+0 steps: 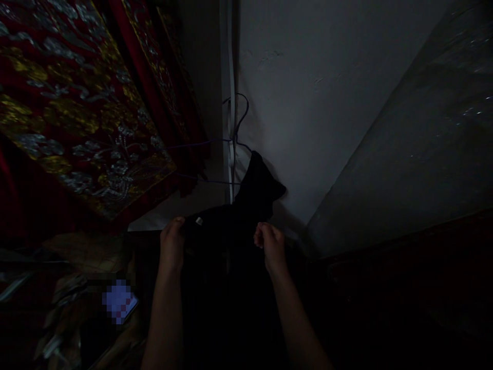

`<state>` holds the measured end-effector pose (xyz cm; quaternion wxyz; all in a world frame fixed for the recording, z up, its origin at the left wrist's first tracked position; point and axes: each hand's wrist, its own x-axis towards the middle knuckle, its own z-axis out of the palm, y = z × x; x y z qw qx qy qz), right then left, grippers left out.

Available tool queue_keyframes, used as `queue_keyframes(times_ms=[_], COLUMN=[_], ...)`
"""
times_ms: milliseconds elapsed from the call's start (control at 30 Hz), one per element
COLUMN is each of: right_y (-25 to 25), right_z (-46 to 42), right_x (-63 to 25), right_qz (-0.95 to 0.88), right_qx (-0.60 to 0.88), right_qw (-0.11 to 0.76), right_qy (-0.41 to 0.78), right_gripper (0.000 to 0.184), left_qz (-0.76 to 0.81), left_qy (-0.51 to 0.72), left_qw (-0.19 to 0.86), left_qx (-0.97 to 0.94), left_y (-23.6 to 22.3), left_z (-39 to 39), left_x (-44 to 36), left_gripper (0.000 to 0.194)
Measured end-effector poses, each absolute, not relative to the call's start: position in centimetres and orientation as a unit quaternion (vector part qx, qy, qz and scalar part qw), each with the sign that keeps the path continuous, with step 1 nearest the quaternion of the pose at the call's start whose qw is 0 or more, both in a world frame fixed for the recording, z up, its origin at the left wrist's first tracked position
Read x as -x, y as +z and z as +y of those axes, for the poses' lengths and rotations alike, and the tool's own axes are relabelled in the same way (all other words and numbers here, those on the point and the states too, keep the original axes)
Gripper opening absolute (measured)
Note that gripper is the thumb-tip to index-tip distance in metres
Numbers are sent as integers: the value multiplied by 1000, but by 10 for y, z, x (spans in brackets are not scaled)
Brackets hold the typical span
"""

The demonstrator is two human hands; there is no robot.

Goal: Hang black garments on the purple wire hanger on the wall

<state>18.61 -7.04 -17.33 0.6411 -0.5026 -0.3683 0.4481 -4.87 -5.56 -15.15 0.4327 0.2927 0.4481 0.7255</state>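
Observation:
A black garment (252,192) hangs from the right arm of a thin purple-blue wire hanger (208,141) against the wall. The hanger's left arm shows bare. My left hand (172,237) is closed at the garment's left edge, pinching the dark cloth near a small white tag (199,221). To the right, my right hand (270,240) has its fingers curled in front of the black cloth. What lies inside those fingers is too dark to make out. The garment's lower part is lost in shadow.
A red cloth with gold and silver embroidery (96,113) hangs at the upper left. White cables (231,61) run down the pale wall (308,92). A lit, blurred phone-like screen (120,302) lies among clutter at lower left. Plastic-like sheeting (423,133) covers the right.

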Motion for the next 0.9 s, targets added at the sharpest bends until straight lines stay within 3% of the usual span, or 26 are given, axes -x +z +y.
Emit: queue_keyframes(times_ms=[167,233,367,600,700,800,900], right_y=[-190,-188,-163,-116,-106,-95,-77], right_z=[-62,-63,-78,-95,-88,-78,-67], right_x=[-188,-182,-166,-158,-167,-180,-196], right_qz=[-482,-511,-526,-605,-672,-734,-770], right_qx=[528,525,429,303,308,333,363], right_qw=[528,523,558,475,383,336,336], right_qy=[458,435,476,563,553,487,403], right_gripper=[39,40,45,40,29,14,22], left_qz=[325,314,345,362,345,337,350], left_qy=[726,715,658,633,595,495,364], left_qw=[516,510,437,288,328,424,451], left_qx=[-316,-361,-506,-621,-647,-680,-736], left_y=[-131,-125,-120,-110,-113,-130,-154], left_z=[-69,-77,-91,-90,-84,-81,-81], left_x=[21,7,-16,-16,-4,8,20], left_gripper=[25,25,18,16,24,44,51])
